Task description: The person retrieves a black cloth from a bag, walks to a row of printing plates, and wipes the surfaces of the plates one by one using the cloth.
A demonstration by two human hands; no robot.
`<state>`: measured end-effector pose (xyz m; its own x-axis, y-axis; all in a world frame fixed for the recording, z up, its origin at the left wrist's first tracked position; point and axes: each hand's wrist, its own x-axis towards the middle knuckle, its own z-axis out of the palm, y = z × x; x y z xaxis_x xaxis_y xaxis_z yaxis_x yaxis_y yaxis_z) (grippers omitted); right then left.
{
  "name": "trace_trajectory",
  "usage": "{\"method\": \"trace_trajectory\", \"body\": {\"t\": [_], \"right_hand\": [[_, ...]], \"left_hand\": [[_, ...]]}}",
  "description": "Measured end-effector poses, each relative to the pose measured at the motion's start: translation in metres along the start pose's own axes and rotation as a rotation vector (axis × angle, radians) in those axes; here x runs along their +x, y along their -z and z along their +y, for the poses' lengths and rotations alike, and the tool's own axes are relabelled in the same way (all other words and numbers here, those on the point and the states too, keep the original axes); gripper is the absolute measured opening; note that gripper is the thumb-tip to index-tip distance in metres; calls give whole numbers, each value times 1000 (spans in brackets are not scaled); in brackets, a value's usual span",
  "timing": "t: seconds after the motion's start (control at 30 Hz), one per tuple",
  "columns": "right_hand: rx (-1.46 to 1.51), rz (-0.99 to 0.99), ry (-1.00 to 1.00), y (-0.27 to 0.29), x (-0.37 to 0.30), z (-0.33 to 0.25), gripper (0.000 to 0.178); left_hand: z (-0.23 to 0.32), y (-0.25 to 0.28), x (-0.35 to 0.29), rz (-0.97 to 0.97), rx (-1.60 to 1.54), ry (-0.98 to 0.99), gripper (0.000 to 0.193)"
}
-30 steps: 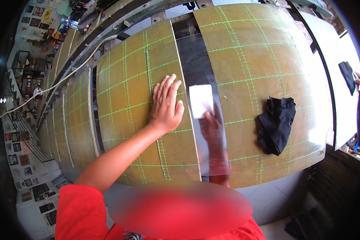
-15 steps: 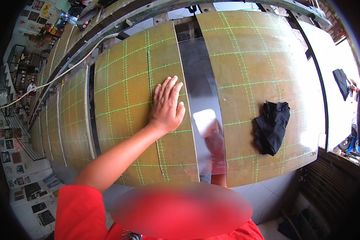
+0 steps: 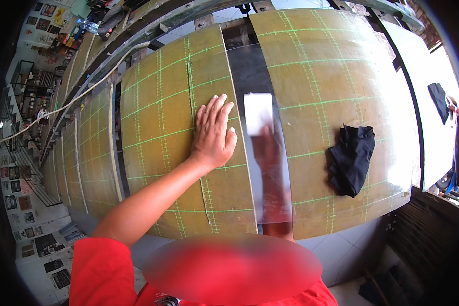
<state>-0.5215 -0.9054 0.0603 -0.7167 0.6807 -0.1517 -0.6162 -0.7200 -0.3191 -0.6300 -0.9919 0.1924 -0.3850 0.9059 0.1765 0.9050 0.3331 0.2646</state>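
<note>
My left hand (image 3: 212, 133) lies flat on the left yellow-brown panel (image 3: 153, 122), which carries green grid lines, with its fingers stretched out. My right hand (image 3: 266, 148) is beneath the clear sheet (image 3: 250, 71) that spans the gap between two panels, and shows blurred through it. Its fingers are at the lower edge of a flat white rectangular piece (image 3: 258, 109), held up against or just under the sheet. Whether that piece is cloth or paper I cannot tell. A crumpled black cloth (image 3: 352, 160) rests on the right panel (image 3: 311, 178).
More gridded panels (image 3: 94, 148) run off to the left. A pale cable (image 3: 81, 94) crosses near the metal rail (image 3: 173, 23) at the far side. Beyond the right panel are a white board (image 3: 405, 76) and another person's hand (image 3: 455, 105) near a black cloth (image 3: 437, 102).
Under the clear sheet, my right hand and the white piece have moved away from me, toward the far side. My left hand stays in place on the panel.
</note>
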Motion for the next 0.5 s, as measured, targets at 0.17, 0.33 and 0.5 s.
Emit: {"method": "trace_trajectory", "body": {"t": [0.17,0.33,0.5], "right_hand": [[-181,139,-25,-18,-58,-25,43],[-256,-6,18,-3,7,-12,49],[-318,194,-161,1,-69,-22,44]], "left_hand": [[1,0,-3,7,4,7,58],[1,-1,5,18,4,-23,58],[-4,2,-2,7,7,14,58]]}}
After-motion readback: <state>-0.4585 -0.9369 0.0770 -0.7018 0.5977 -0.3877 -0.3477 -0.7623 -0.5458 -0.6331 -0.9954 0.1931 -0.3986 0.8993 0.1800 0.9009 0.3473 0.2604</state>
